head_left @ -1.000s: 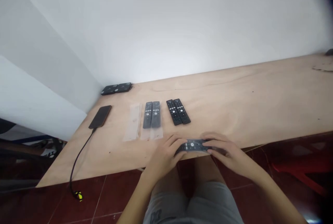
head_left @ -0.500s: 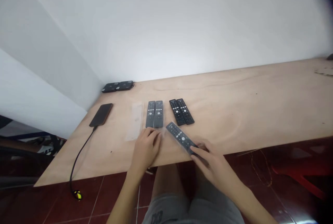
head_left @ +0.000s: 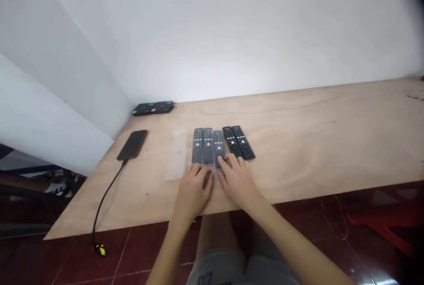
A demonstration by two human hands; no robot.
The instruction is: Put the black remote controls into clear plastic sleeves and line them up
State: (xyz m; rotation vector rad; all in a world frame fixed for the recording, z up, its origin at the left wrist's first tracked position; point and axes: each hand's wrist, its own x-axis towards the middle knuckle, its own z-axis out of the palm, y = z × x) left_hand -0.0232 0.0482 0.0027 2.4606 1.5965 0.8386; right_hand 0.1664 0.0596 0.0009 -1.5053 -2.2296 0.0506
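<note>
Three grey remotes in clear plastic sleeves lie side by side on the wooden table (head_left: 314,143); the third bagged remote (head_left: 218,146) is the rightmost of them. My right hand (head_left: 236,182) rests at its near end, fingers on the sleeve. Beside it, my left hand (head_left: 194,188) lies palm down with fingers stretched flat on the near ends of the two bagged remotes (head_left: 202,145). Two bare black remotes (head_left: 238,142) sit just right of the row. An empty clear sleeve (head_left: 178,154) lies to the left.
A dark phone (head_left: 132,144) with a cable running off the table's front edge lies at the left. Two small black boxes (head_left: 153,108) sit against the white wall. Below the table edge are my knees and red floor tiles.
My right hand carried the bagged remote from the table's front edge up into the row beside the other two. My left hand moved to the near ends of those two.
</note>
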